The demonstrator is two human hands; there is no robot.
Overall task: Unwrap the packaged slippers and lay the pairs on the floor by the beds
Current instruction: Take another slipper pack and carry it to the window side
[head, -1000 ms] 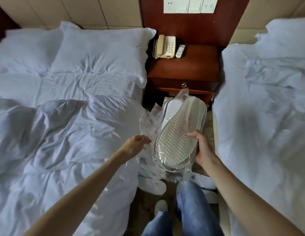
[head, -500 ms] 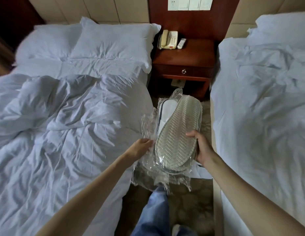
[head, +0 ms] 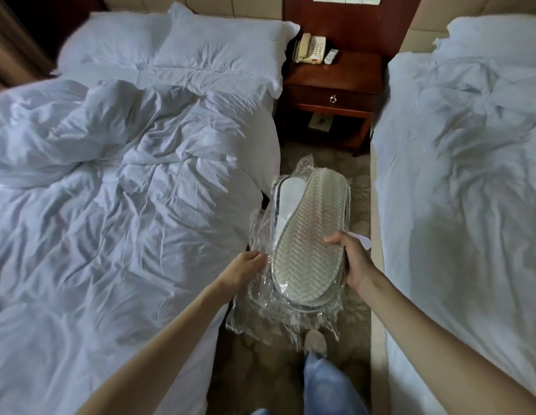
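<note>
A person's two hands hold one pack of slippers (head: 310,235) in clear wrap (head: 260,307) above the floor (head: 359,187), in front of the nightstand (head: 335,82). The right hand (head: 355,262) grips the pack's right edge with its thumb on the ridged sole facing up; its fingers are hidden underneath. The left hand (head: 244,271) pinches loose wrap at the pack's left edge, its fingertips lost in the film.

Only one sole shows in full. A second, white slipper peeks out beside it at the end nearer the nightstand; how many lie stacked below cannot be made out. A white scrap behind the right thumb is too small to identify.

Two beds flank the nightstand, both cut off by the frame: the left bed (head: 111,205) with rumpled covers and two pillows (head: 224,46), the right bed (head: 455,175) with one pillow. The nightstand carries one phone (head: 311,49) and one remote (head: 331,56). Below the pack, farthest from the nightstand, one shoe (head: 315,341) and a denim leg show; the other foot is out of view.
</note>
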